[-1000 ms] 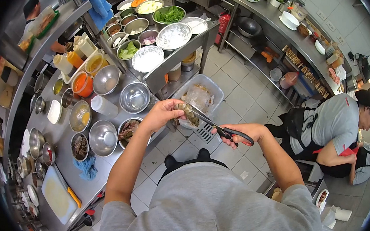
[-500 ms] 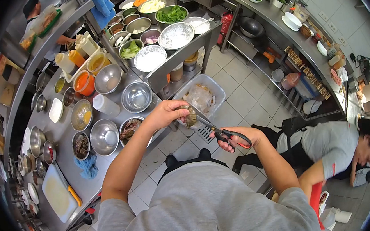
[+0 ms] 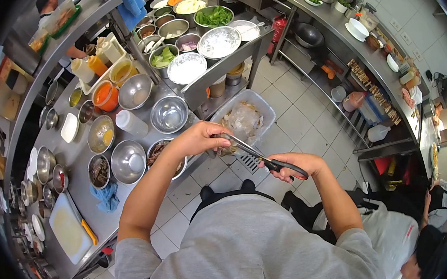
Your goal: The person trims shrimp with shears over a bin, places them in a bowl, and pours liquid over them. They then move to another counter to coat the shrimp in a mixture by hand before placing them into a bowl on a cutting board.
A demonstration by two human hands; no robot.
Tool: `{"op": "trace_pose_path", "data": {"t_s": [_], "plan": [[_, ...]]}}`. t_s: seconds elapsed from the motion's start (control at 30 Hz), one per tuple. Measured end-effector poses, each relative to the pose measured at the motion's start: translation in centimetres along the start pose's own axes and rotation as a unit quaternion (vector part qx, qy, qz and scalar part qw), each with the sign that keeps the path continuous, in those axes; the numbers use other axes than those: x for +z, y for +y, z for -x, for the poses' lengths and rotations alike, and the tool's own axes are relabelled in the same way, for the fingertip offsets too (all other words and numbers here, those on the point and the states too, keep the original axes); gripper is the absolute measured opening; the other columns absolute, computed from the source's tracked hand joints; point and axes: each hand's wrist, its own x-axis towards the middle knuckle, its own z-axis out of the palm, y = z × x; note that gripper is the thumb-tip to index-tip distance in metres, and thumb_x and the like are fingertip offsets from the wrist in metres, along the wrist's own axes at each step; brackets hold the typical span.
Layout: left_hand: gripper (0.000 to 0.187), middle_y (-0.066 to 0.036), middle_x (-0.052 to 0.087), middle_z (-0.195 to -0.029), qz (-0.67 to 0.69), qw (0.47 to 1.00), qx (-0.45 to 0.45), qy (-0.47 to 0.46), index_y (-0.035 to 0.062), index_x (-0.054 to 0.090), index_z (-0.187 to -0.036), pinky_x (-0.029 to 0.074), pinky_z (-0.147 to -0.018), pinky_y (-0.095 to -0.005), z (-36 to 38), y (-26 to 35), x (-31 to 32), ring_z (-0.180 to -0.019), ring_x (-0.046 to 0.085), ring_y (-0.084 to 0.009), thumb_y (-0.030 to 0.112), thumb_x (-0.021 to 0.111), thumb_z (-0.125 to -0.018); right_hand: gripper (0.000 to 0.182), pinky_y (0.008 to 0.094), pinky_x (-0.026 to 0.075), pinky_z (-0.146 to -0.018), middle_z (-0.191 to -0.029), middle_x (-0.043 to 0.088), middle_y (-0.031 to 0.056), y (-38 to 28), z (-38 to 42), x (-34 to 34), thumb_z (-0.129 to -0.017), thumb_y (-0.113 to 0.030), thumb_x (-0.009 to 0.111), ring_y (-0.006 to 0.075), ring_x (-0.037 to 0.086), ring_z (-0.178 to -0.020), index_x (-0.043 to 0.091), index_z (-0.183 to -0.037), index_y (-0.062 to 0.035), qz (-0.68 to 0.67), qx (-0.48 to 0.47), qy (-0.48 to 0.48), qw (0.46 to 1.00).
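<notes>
My left hand (image 3: 206,137) pinches a small greyish-brown piece of seafood (image 3: 228,148), which looks like a shrimp. My right hand (image 3: 296,167) is wrapped round the black handles of a pair of scissors (image 3: 251,150). The blades point up and left and reach the piece at my left fingertips. Behind my hands, low down, is a translucent plastic tub (image 3: 265,115) with pale, wet scraps and a clear bag in it. A bowl of dark seafood (image 3: 159,151) stands partly behind my left forearm.
Left is a steel table (image 3: 142,120) with metal bowls, a white squeeze bottle (image 3: 132,123), a cutting board (image 3: 71,227) and an orange-handled knife (image 3: 89,233). A blue cloth (image 3: 104,196) lies near its edge. A co-worker (image 3: 386,231) bends at the lower right; another person (image 3: 444,200) is beyond.
The scissors have turned and their handles look closer together. The piece in my left hand sits lower. The co-worker at the right has moved down, and the view has shifted slightly.
</notes>
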Motion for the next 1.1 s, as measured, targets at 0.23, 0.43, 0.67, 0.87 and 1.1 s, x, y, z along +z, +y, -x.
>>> {"op": "trace_pose_path", "data": {"t_s": [0.23, 0.43, 0.67, 0.87, 1.1], "plan": [[0.025, -0.004, 0.070, -0.091, -0.016, 0.999, -0.004, -0.032, 0.0028, 0.072, -0.113, 0.052, -0.066, -0.0260, -0.1, 1.1, -0.3, -0.073, 0.063, -0.0095, 0.016, 0.073, -0.091, 0.047, 0.0201, 0.038, -0.046, -0.072, 0.046, -0.0065, -0.8, 0.8, 0.8, -0.092, -0.018, 0.068, 0.0039, 0.046, -0.056, 0.054, -0.136, -0.0113, 0.020, 0.032, 0.047, 0.998], [0.025, -0.004, 0.072, -0.094, 0.108, 0.993, -0.040, 0.000, 0.0023, 0.070, -0.116, 0.055, -0.071, -0.0246, -0.2, 0.1, -0.2, -0.076, 0.065, -0.0097, 0.012, 0.071, -0.093, 0.058, 0.0220, 0.043, -0.050, -0.077, 0.047, -0.0051, 0.0, 1.2, 0.4, -0.085, -0.011, 0.067, 0.0059, 0.049, -0.062, 0.050, -0.140, -0.0129, 0.048, 0.022, 0.056, 0.997], [0.025, -0.002, 0.071, -0.090, 0.143, 0.988, -0.043, 0.036, 0.0023, 0.071, -0.116, 0.053, -0.067, -0.0234, 0.1, -0.3, 0.2, -0.073, 0.063, -0.0071, 0.011, 0.071, -0.093, 0.079, 0.0236, 0.049, -0.066, -0.092, 0.050, 0.0002, 1.0, 1.4, -0.1, -0.076, -0.010, 0.069, 0.0101, 0.052, -0.078, 0.041, -0.149, -0.0111, 0.009, 0.032, -0.003, 0.999], [0.023, -0.002, 0.070, -0.089, 0.062, 0.998, -0.029, -0.009, 0.0017, 0.072, -0.112, 0.052, -0.064, -0.0239, 0.1, 1.3, 0.9, -0.071, 0.061, -0.0077, 0.013, 0.072, -0.092, 0.075, 0.0242, 0.047, -0.064, -0.092, 0.050, 0.0003, 3.3, 0.2, -0.4, -0.081, -0.018, 0.069, 0.0104, 0.053, -0.075, 0.040, -0.149, -0.0071, -0.072, -0.043, -0.062, 0.995], [0.029, 0.000, 0.069, -0.081, 0.036, 0.998, 0.011, -0.043, 0.0041, 0.073, -0.112, 0.049, -0.058, -0.0237, 0.1, 0.8, 1.7, -0.062, 0.058, -0.0071, 0.023, 0.076, -0.090, 0.075, 0.0228, 0.045, -0.060, -0.089, 0.050, -0.0020, 2.9, -0.5, 0.0, -0.089, -0.041, 0.074, 0.0086, 0.051, -0.067, 0.042, -0.146, -0.0052, -0.063, -0.067, -0.078, 0.993]]}}
